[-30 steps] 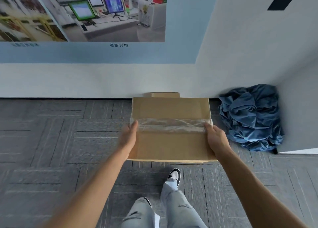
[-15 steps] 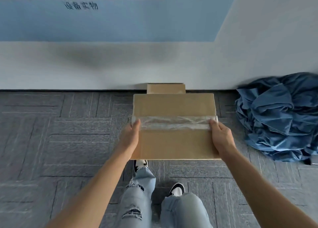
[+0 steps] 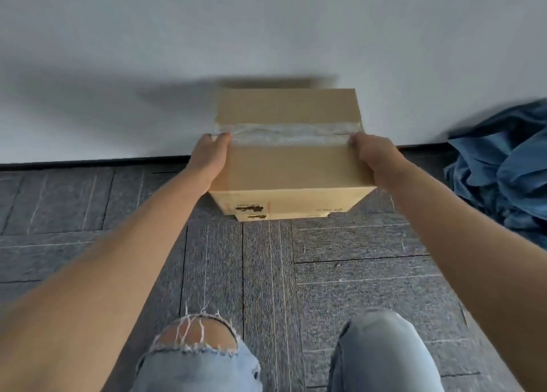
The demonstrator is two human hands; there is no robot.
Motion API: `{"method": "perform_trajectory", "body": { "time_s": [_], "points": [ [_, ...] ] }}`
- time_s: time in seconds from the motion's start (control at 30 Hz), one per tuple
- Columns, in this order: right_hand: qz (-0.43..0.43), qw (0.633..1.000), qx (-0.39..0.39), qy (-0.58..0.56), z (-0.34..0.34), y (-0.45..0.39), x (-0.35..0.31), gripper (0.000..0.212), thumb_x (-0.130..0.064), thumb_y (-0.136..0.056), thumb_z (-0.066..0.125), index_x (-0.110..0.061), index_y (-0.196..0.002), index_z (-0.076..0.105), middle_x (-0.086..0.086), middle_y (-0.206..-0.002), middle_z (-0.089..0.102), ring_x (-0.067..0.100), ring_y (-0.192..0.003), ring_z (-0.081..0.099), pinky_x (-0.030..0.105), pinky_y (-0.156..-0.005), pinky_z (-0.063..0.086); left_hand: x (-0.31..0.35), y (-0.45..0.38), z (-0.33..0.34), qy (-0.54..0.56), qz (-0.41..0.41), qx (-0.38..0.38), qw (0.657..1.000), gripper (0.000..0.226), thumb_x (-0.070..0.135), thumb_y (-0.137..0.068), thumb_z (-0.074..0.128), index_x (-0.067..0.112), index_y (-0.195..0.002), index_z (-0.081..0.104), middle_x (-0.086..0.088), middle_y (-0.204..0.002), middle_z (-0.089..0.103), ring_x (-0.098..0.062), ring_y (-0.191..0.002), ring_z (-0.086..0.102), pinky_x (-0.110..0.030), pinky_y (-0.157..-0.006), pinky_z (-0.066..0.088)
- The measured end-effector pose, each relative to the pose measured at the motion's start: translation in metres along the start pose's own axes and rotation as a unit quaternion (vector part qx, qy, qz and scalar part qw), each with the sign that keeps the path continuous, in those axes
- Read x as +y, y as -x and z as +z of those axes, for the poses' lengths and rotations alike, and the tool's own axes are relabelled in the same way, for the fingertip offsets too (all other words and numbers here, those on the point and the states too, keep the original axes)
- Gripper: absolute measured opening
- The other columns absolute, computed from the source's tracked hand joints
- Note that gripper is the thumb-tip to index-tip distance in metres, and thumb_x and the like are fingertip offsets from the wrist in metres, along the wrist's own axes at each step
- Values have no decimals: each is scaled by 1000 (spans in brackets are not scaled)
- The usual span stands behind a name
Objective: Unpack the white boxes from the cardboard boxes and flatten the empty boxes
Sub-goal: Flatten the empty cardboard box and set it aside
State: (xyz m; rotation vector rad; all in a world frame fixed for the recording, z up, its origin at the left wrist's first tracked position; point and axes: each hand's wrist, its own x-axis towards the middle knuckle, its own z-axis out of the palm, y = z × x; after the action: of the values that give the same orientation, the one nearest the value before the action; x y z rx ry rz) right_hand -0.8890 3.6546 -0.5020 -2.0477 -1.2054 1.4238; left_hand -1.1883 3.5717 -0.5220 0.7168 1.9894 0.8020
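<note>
Taped cardboard box (image 3: pixel 291 166) betw. left hand (image 3: pixel 210 157) & right hand (image 3: pixel 373 158) (sides gripped).

The cardboard box (image 3: pixel 288 160) sits before the wall (image 3: pixel 266 36), seemingly touching it, cloth heap (image 3: pixel 503 166) to its right

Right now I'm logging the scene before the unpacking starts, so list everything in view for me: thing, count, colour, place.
cardboard box: one, brown, held between both hands near the wall, top sealed
clear tape: one strip, across the box top from side to side
second cardboard piece: one, brown, behind the box, blurred
blue cloth: one crumpled heap, on the floor at right by the wall
carpet floor: grey tiles
wall: white, dark baseboard
jeans knees: two, light blue, left one ripped, bottom of view
left hand: grips the box's left side
right hand: grips the box's right side
</note>
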Motion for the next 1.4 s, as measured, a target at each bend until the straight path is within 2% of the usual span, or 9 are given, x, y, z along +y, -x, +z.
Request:
{"method": "perform_trajectory", "body": {
  "time_s": [0.13,0.47,0.6,0.73,0.93,1.03,1.1,1.23,1.4],
  "points": [
    [5,997,-34,-67,12,-29,18,48,-44,-89,67,-13,-126,62,6,-111,67,25,-95,68,42,-85,59,-17,-39,19,-7,25,14,1000,66,60,-96,42,14,-143,48,-12,-126,63,-31,-107,64,-49,-98,52],
    [-70,997,29,22,35,-63,30,39,-39,-96,55,-12,-122,64,4,-111,62,25,-102,60,41,-95,51,-33,-70,42,3,45,42,998,66,57,-100,42,13,-149,45,-11,-137,58,-29,-116,60,-41,-95,49],
    [-69,997,28,4,36,-68,38,28,-39,-98,55,-14,-112,60,0,-97,58,15,-84,54,29,-69,44,-38,-78,47,-38,49,58,996,61,50,-105,39,10,-151,42,-14,-142,54,-31,-120,56,-37,-89,42],
    [-80,996,28,-22,36,-67,39,29,-37,-96,59,-15,-112,65,6,-106,64,23,-93,59,34,-80,49,-41,-75,47,-49,45,72,995,61,49,-106,38,9,-152,41,-14,-147,51,-33,-128,53,-39,-100,43],
    [-93,995,29,-25,38,-66,40,23,-37,-98,58,-17,-110,62,-2,-92,61,18,-85,58,32,-80,50,-42,-69,47,-50,41,68,996,63,52,-106,37,10,-153,39,-15,-144,53,-34,-125,55,-46,-106,46],
    [-105,993,49,-10,38,-66,41,26,-37,-98,58,-16,-112,63,0,-92,61,14,-78,55,26,-64,44,-42,-66,47,-54,47,73,995,64,52,-106,37,9,-153,38,-16,-146,53,-35,-125,55,-44,-103,46],
    [-119,989,82,18,40,-65,43,34,-42,-96,59,-13,-113,64,3,-100,65,17,-81,57,28,-66,41,-43,-62,49,-62,60,93,992,64,51,-106,40,7,-153,37,-16,-144,53,-31,-116,57,-37,-92,45],
    [-169,967,179,70,46,-52,43,55,-49,-94,60,-14,-136,55,2,-119,65,23,-106,60,34,-85,47,-37,-43,50,-148,149,186,960,62,49,-102,50,6,-145,37,-15,-136,55,-30,-110,57,-40,-81,44],
    [-230,951,193,70,21,-6,12,45,-45,-103,51,-12,-134,55,4,-129,64,21,-117,60,32,-88,46,17,3,41,-295,260,207,896,57,45,-101,52,5,-140,44,-18,-141,48,-37,-128,46,-52,-95,47]
  ]
}}
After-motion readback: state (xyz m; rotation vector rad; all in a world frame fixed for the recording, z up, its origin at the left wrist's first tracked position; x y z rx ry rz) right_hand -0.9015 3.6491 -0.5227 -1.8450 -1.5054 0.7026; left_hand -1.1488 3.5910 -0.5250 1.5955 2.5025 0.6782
